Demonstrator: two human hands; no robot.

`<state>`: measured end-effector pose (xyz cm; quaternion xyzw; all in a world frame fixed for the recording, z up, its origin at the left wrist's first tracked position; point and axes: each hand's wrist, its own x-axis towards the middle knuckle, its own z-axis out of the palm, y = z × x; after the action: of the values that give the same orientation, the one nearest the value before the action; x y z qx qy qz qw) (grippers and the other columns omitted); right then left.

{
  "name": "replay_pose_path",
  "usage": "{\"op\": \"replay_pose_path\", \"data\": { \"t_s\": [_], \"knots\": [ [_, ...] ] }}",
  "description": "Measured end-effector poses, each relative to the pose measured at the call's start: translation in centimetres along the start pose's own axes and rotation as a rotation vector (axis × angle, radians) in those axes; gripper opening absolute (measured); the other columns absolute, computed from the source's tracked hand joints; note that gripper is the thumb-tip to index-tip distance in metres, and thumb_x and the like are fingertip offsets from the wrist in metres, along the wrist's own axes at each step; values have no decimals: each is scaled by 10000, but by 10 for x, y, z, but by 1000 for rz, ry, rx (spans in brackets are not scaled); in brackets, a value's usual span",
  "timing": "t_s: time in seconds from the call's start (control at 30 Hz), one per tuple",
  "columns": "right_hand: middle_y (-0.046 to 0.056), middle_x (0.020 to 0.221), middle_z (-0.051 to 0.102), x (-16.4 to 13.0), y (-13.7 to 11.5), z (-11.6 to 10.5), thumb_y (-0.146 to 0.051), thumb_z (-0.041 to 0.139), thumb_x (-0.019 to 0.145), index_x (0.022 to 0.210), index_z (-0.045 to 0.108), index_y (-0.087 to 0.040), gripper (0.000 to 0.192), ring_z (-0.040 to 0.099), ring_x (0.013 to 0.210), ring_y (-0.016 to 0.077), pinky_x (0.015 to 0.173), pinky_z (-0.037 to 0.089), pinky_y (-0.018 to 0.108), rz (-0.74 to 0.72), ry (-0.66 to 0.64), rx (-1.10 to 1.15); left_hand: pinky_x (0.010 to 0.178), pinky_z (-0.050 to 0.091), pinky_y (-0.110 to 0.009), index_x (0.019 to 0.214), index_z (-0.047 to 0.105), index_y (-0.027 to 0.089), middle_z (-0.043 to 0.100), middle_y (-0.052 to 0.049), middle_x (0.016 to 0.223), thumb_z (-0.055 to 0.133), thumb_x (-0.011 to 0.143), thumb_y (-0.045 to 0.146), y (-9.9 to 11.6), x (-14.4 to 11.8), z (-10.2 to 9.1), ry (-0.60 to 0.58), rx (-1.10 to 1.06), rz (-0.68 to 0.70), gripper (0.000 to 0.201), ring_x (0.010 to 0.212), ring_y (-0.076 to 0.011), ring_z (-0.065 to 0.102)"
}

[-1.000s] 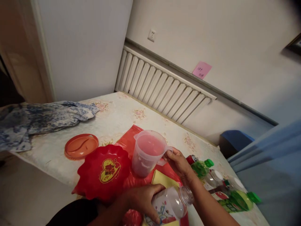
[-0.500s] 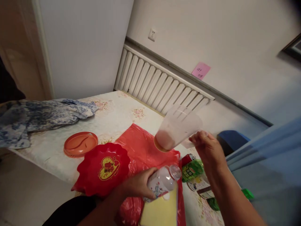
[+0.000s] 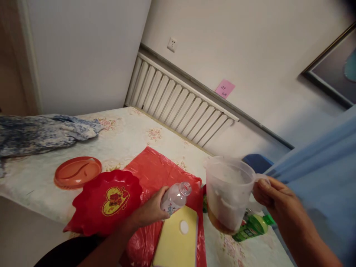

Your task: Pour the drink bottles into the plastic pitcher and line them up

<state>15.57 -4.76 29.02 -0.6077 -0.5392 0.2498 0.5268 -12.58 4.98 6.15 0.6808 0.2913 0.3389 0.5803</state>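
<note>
Clear plastic jug [image 3: 228, 193], handle gripped in my right hand [image 3: 274, 198], hangs upright just right of the uncapped bottle [image 3: 174, 198] my left hand [image 3: 148, 211] clasps, neck tilted toward it.

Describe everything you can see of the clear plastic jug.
The jug is a translucent, frosted-looking plastic pitcher with a wide open rim, a small pouring lip on its left edge and a loop handle on the right. The right hand grips that handle and holds the jug off the table, roughly upright. A shallow layer of brownish liquid sits at the bottom; pale smears cling to the inner wall. It hangs in front of a green bottle, right of the small bottle held by the left hand.
</note>
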Motion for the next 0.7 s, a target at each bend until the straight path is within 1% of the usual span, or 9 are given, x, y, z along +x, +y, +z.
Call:
{"op": "replay_pose_path", "data": {
  "t_s": [0.07, 0.17, 0.33, 0.43, 0.53, 0.6, 0.7],
  "knots": [
    [-65, 506, 324, -7, 5, -7, -483, 721, 763, 588, 531, -188, 393, 237, 450, 75, 411, 190, 225, 46, -33, -26, 876, 475, -307, 1255, 442, 236, 592, -54, 1253, 648, 624, 160, 2, 0, 1, -4, 0, 6, 668, 1110, -246, 576],
    [-70, 510, 310, -16, 7, -10, -515, 698, 778, 613, 546, -183, 401, 216, 465, 74, 434, 179, 224, 104, -85, -79, 872, 482, -312, 1260, 444, 246, 606, -50, 1239, 642, 631, 170, 4, -1, 2, -22, 6, -5, 664, 1106, -250, 581],
    [-73, 514, 284, -22, 3, -7, -579, 682, 755, 661, 604, -190, 408, 207, 463, 80, 430, 246, 230, 179, -155, -189, 896, 483, -346, 1296, 437, 260, 608, -57, 1253, 673, 647, 245, 2, 1, 3, -39, 41, -9, 691, 1134, -276, 565],
    [-49, 525, 356, -20, 1, -5, -606, 689, 728, 686, 644, -188, 423, 278, 463, 89, 423, 273, 225, 198, -200, -279, 899, 486, -350, 1306, 430, 263, 598, -61, 1272, 687, 639, 250, -1, 2, 2, -54, 56, -7, 715, 1133, -280, 568],
    [-24, 565, 427, -17, -1, -2, -603, 695, 726, 700, 655, -184, 422, 351, 494, 96, 425, 277, 205, 204, -207, -317, 910, 482, -354, 1303, 433, 260, 596, -62, 1276, 691, 635, 242, 0, 1, 1, -49, 61, 0, 716, 1135, -281, 568],
    [-19, 583, 441, -15, -3, 0, -609, 693, 725, 706, 659, -179, 431, 356, 503, 94, 420, 268, 196, 207, -224, -325, 905, 483, -354, 1294, 445, 256, 600, -64, 1268, 687, 646, 248, 2, 0, 1, -50, 66, -2, 691, 1130, -283, 571],
    [-20, 598, 447, -11, -6, 1, -630, 704, 698, 707, 654, -174, 460, 339, 504, 89, 412, 258, 193, 232, -283, -359, 901, 482, -348, 1291, 453, 251, 602, -67, 1268, 686, 660, 258, 6, -2, 0, -54, 71, -6, 672, 1122, -281, 576]
  ]
}}
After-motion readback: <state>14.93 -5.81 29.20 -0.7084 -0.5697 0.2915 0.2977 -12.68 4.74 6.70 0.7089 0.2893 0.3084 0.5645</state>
